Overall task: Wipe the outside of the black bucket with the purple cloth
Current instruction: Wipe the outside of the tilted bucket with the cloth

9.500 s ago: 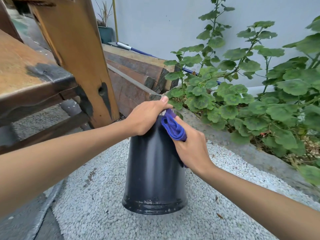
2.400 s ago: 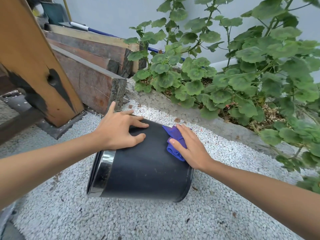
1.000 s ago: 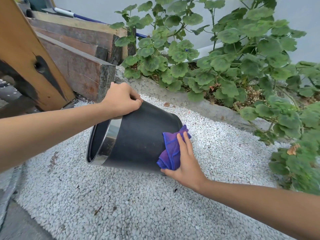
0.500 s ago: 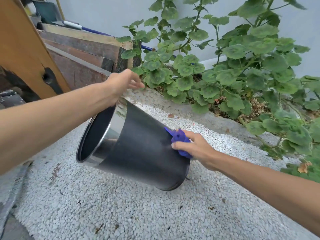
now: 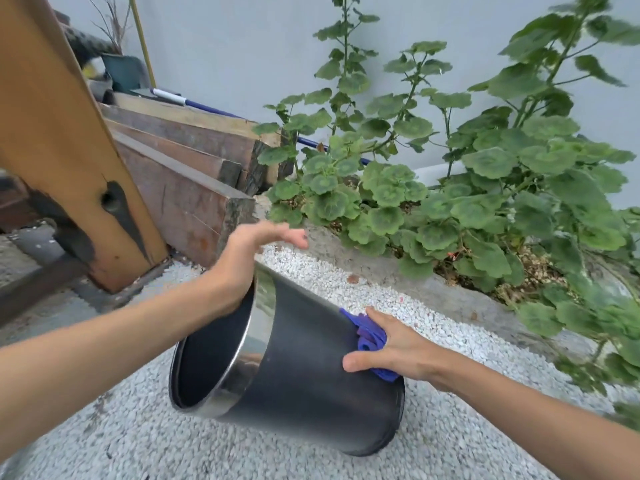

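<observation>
The black bucket (image 5: 304,375) with a shiny metal band at its rim is tilted, mouth facing me and to the left, base edge on the white gravel (image 5: 131,434). My left hand (image 5: 252,251) is at the top of the rim, palm against it, with blurred fingers stretched out straight to the right. My right hand (image 5: 398,344) lies flat on the bucket's upper right side near the base. It presses the bunched purple cloth (image 5: 369,336) against the wall, with the thumb touching the bucket. Most of the cloth is hidden under the palm.
A slanted wooden post (image 5: 69,150) and stacked timber planks (image 5: 187,188) stand at the left and back. A concrete curb (image 5: 433,289) borders a bed of leafy green plants (image 5: 485,188) to the right. A grey wall closes the back.
The bucket's mouth has tipped higher and turned more toward me. My left hand's fingers have uncurled from the rim and now stretch out. My right hand stays on the cloth near the base.
</observation>
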A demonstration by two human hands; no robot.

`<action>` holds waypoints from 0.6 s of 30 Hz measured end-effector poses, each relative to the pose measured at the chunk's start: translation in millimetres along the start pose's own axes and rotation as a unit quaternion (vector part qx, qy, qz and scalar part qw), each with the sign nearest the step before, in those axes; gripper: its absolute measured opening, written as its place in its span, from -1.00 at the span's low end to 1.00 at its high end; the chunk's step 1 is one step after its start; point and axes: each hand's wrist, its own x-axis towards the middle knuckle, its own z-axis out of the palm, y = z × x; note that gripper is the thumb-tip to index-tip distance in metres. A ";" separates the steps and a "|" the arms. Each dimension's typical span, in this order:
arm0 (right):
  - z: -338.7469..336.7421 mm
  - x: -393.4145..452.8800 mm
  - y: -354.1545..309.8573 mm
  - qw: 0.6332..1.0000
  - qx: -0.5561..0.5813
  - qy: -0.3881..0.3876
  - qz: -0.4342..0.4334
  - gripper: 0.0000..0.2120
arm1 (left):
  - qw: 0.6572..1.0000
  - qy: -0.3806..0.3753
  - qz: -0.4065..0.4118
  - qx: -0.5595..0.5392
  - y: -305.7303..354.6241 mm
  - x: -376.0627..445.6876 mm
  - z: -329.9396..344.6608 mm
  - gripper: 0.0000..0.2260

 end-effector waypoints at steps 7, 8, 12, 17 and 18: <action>0.9 5.7 -3.4 0.999 0.027 -0.013 0.017 0.55 | 0.897 -0.193 0.274 0.289 -1.6 -79.6 -14.7 -0.83; -1.5 8.7 -6.4 0.999 0.032 -0.013 0.024 0.51 | 0.898 -0.170 0.270 0.301 -3.1 -69.9 -14.7 -0.87; -14.7 26.2 -27.2 0.996 0.075 0.001 0.040 0.04 | 0.939 -0.093 0.149 0.295 0.7 -15.1 -27.5 -0.93; -13.5 50.2 -44.2 0.994 0.054 0.087 0.028 -0.26 | 0.982 0.029 0.025 0.187 -1.9 -7.8 -30.7 -0.75; -8.7 55.1 -43.1 0.994 0.039 0.104 0.023 -0.27 | 0.975 -0.001 0.039 0.217 -4.4 -19.3 -29.0 -0.72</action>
